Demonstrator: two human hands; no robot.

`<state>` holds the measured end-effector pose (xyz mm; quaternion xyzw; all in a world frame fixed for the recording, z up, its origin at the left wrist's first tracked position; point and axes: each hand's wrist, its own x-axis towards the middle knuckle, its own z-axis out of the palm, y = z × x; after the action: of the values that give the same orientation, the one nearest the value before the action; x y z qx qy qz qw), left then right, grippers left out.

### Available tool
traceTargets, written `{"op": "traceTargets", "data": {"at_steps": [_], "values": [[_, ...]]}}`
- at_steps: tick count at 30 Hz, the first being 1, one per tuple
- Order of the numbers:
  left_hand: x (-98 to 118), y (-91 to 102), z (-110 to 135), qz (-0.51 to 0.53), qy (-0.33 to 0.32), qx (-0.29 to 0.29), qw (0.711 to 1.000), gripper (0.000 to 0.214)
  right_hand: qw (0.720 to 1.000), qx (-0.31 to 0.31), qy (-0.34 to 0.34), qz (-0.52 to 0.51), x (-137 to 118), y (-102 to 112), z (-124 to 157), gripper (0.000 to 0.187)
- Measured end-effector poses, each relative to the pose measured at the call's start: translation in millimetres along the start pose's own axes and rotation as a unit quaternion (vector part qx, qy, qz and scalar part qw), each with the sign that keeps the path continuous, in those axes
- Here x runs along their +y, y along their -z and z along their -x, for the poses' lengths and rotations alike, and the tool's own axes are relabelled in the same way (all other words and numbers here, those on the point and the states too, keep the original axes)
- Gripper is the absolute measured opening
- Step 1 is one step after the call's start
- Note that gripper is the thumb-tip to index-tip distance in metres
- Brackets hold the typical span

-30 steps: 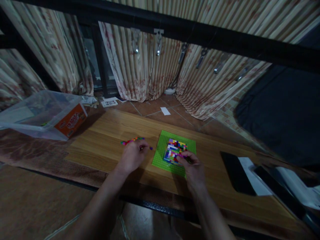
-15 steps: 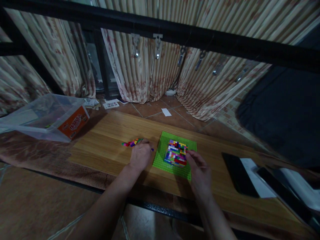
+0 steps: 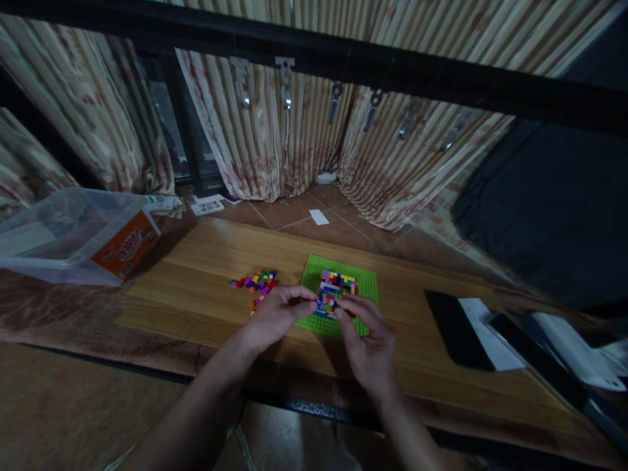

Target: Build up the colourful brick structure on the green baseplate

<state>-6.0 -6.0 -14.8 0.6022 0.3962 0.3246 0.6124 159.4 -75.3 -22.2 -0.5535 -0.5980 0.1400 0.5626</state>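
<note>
A multicoloured block of toy bricks [image 3: 338,284] stands on a green studded baseplate [image 3: 366,278]. Over its near left corner, my left hand [image 3: 277,317] pinches a small blue-purple brick between thumb and forefinger. My right hand [image 3: 367,333] is at the block's near right side, thumb and fingertips drawn together; what they grip, if anything, is too small to make out. Both hands cover parts of the block's near side. Left of the baseplate lies a pile of loose bricks [image 3: 255,282] in many colours, partly behind my left hand.
A clear plastic bin [image 3: 63,261] with an orange label sits left of the wooden board [image 3: 181,288]. To the right lie a black flat object [image 3: 456,330], a white sheet [image 3: 483,327] and a long dark object [image 3: 534,356]. A dark bar [image 3: 314,52] crosses above, with hanging metal hooks.
My left hand has moved right from the loose bricks to the block, now with a small brick in its pinch. My right hand has shifted left to the block's near side. The view has shifted slightly.
</note>
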Motion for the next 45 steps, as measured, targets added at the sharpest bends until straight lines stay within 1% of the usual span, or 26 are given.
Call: {"op": "traceTargets", "data": {"at_steps": [2, 4, 8, 11, 14, 17, 19, 21, 23, 24, 26, 27, 29, 30, 32, 34, 36, 39, 41, 43, 45], "values": [[4.8, -2.8, 2.6, 0.039, 0.018, -0.011, 0.999, 0.026, 0.999, -0.031, 0.019, 0.022, -2.9, -2.3, 3.1, 0.018], [8.2, -4.7, 4.5, 0.06, 0.039, -0.023, 0.997, 0.027, 0.997, -0.045, 0.038, 0.045, -3.4, -3.6, 4.8, 0.02], [8.6, -6.9, 5.8, 0.093, 0.061, -0.041, 0.993, 0.028, 0.993, -0.053, 0.069, 0.076, -1.3, -3.8, 5.5, 0.022], [6.9, -7.9, 5.7, 0.094, 0.067, -0.058, 0.992, 0.032, 0.989, -0.05, 0.084, 0.107, 0.3, -3.2, 6.3, 0.021], [7.1, -10.2, 6.3, 0.09, 0.064, -0.073, 0.991, 0.034, 0.986, -0.055, 0.091, 0.127, 1.8, -2.7, 7.4, 0.02], [8.6, -12.7, 6.9, 0.084, 0.062, -0.07, 0.992, 0.032, 0.989, -0.057, 0.07, 0.117, 3.9, 0.4, 6.6, 0.021], [9.0, -10.6, 6.1, 0.064, 0.056, -0.06, 0.995, 0.032, 0.993, -0.043, 0.04, 0.103, 6.4, 5.6, 4.1, 0.02], [8.2, -2.7, 4.1, 0.031, 0.036, -0.034, 0.998, 0.033, 0.995, -0.019, 0.007, 0.095, 10.9, 13.0, 0.2, 0.02], [5.9, 11.5, 1.4, -0.017, 0.008, 0.011, 1.0, 0.034, 0.995, 0.005, -0.021, 0.095, 17.3, 20.8, -3.8, 0.021], [4.3, 20.1, 0.2, -0.049, -0.004, 0.042, 0.998, 0.034, 0.995, 0.014, -0.032, 0.097, 20.9, 24.3, -5.4, 0.021], [0.9, 38.1, -1.9, -0.136, -0.015, 0.114, 0.984, 0.031, 0.993, 0.029, -0.052, 0.103, 27.9, 29.0, -7.4, 0.023], [-0.8, 46.4, -2.8, -0.189, -0.011, 0.157, 0.969, 0.028, 0.992, 0.032, -0.058, 0.106, 30.6, 30.2, -7.7, 0.023], [-3.5, 59.9, -4.7, -0.309, 0.012, 0.218, 0.926, 0.023, 0.991, 0.029, -0.062, 0.115, 33.9, 30.5, -7.6, 0.025], [-4.6, 64.7, -5.9, -0.363, 0.015, 0.236, 0.901, 0.023, 0.991, 0.023, -0.059, 0.118, 34.5, 30.0, -7.3, 0.025], [-6.1, 70.6, -8.6, -0.45, -0.004, 0.243, 0.859, 0.027, 0.991, 0.012, -0.051, 0.124, 33.8, 28.5, -6.7, 0.025], [-7.1, 72.4, -11.4, -0.498, -0.03, 0.229, 0.836, 0.03, 0.991, 0.001, -0.043, 0.128, 32.2, 27.5, -6.4, 0.025], [-8.3, 71.4, -13.0, -0.519, -0.017, 0.225, 0.825, 0.034, 0.991, -0.005, -0.04, 0.128, 30.6, 27.6, -6.4, 0.024], [-11.0, 68.3, -12.6, -0.523, 0.056, 0.23, 0.819, 0.042, 0.992, -0.014, -0.05, 0.117, 28.4, 28.6, -6.6, 0.024], [-13.7, 66.9, -11.4, -0.519, 0.091, 0.229, 0.818, 0.046, 0.992, -0.02, -0.054, 0.108, 26.9, 28.8, -6.7, 0.023], [-16.7, 66.0, -10.7, -0.517, 0.098, 0.226, 0.82, 0.047, 0.993, -0.029, -0.051, 0.107, 25.4, 28.0, -6.7, 0.023], [-19.5, 64.8, -11.2, -0.515, 0.08, 0.219, 0.825, 0.044, 0.992, -0.037, -0.048, 0.111, 24.5, 26.2, -6.6, 0.023]]}}
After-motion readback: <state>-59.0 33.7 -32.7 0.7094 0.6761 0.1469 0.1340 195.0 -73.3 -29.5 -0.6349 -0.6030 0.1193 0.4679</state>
